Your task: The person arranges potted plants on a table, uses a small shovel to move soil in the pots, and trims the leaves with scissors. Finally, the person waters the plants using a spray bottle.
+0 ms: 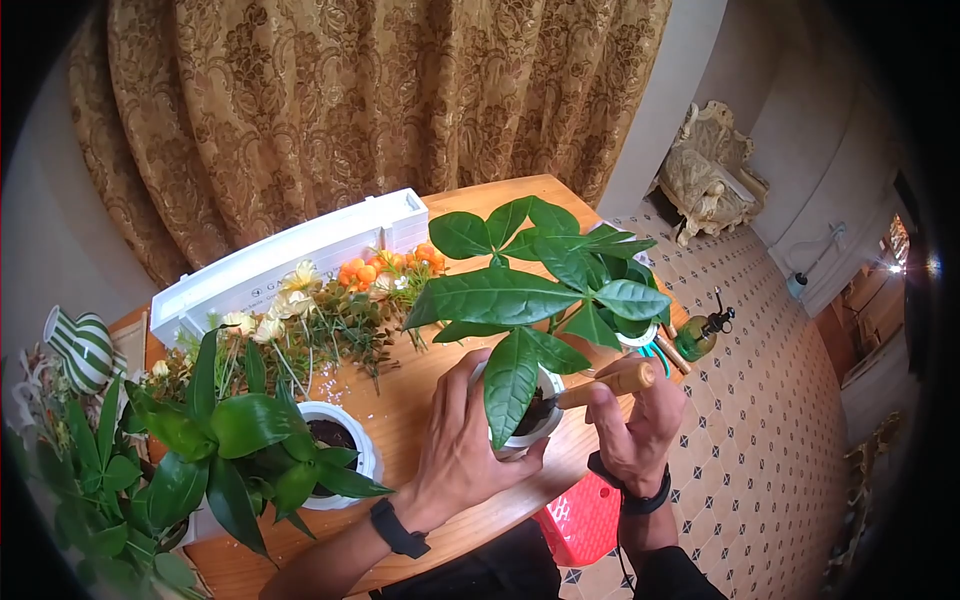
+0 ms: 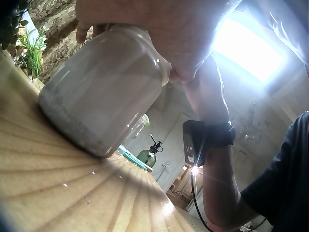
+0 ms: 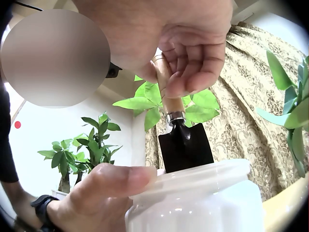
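Observation:
My left hand (image 1: 452,455) grips a white flowerpot (image 3: 195,205), its thumb lying along the rim in the right wrist view. Dark soil shows inside the pot, and a plant with broad green leaves (image 1: 512,297) spreads over it in the head view. Between the fingers of my right hand (image 1: 645,425) is the wooden handle of a small trowel (image 3: 186,147). The trowel's black blade points down, its tip hidden behind the pot's rim. Seen from the left wrist, the pot's smooth side (image 2: 104,92) leans at a slant over the wooden table (image 2: 72,193).
A second white pot (image 1: 368,462) with soil stands left, partly under long-leaved plants (image 1: 250,425). Cut flowers (image 1: 290,305) lie before a long white box (image 1: 300,250). At the table's right are a green spray bottle (image 1: 697,338) and a red stool (image 1: 580,520) below.

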### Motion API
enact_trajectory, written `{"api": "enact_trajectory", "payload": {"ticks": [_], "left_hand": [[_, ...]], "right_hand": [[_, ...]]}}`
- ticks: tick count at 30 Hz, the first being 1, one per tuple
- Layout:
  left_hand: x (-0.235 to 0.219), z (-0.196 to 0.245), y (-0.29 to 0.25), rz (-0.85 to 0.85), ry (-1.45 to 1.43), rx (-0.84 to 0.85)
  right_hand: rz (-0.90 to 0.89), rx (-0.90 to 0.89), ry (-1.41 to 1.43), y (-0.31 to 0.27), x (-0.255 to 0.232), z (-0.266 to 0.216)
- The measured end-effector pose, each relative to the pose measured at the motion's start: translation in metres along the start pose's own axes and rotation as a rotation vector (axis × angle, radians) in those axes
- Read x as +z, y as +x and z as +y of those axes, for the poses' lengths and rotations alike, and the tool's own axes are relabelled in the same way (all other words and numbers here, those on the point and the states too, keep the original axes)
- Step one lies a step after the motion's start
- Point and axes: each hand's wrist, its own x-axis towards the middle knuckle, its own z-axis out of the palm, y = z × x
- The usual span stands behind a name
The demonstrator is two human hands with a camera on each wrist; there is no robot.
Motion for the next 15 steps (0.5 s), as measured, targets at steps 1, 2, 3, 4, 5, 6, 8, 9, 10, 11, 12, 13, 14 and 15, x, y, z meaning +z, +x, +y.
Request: {"api": "enact_trajectory", "payload": {"ticks": [1,2,3,4,5,6,8,9,10,11,12,13,14,15], "left_hand": [[0.0,0.0,-0.0001,0.001,0.001,-0.003],[0.0,0.0001,-0.0003,0.002,0.003,-0.005],[0.0011,-0.0013,-0.0008,-0.002,-0.005,-0.009],[0.0019,-0.0022,-0.0011,-0.004,-0.009,-0.011],[0.0026,-0.0031,-0.0014,-0.005,-0.013,-0.013],[0.0032,-0.0037,-0.0016,-0.003,-0.021,-0.013],[0.0033,-0.0035,-0.0013,-0.001,-0.029,-0.012],[0.0027,-0.0028,-0.0009,-0.007,-0.024,-0.01],[0.0021,-0.002,-0.0005,-0.009,-0.021,-0.008],[0.0015,-0.0013,-0.0002,-0.012,-0.019,-0.007],[0.001,-0.0006,0.0001,-0.012,-0.015,-0.006],[0.0005,-0.0002,0.0003,-0.011,-0.014,-0.006],[-0.0001,0.0003,0.0004,-0.011,-0.012,-0.006],[-0.0005,0.0006,0.0004,-0.012,-0.015,-0.004]], "right_hand": [[0.002,0.001,-0.004,-0.0004,0.0001,0.0004],[0.005,0.003,-0.008,-0.0008,0.0002,0.0005],[0.005,0.003,-0.008,-0.0013,0.0001,0.0001],[0.02,0.019,0.001,-0.002,0.0,-0.0006],[0.035,0.034,0.01,-0.0027,0.0,-0.001],[0.035,0.035,0.01,-0.0034,0.0,-0.0007],[0.037,0.006,0.023,-0.0043,-0.0006,0.0006],[0.037,0.006,0.023,-0.0043,-0.0002,0.0003],[0.021,0.011,0.027,-0.0042,0.0007,-0.0002],[0.004,0.016,0.032,-0.0043,0.0012,-0.0006],[0.004,0.016,0.032,-0.0047,0.0013,-0.0005],[0.01,0.01,0.023,-0.0051,0.0014,-0.0002],[0.015,0.004,0.014,-0.0055,0.0014,-0.0001],[0.015,0.004,0.013,-0.0054,0.001,-0.0009]]}}
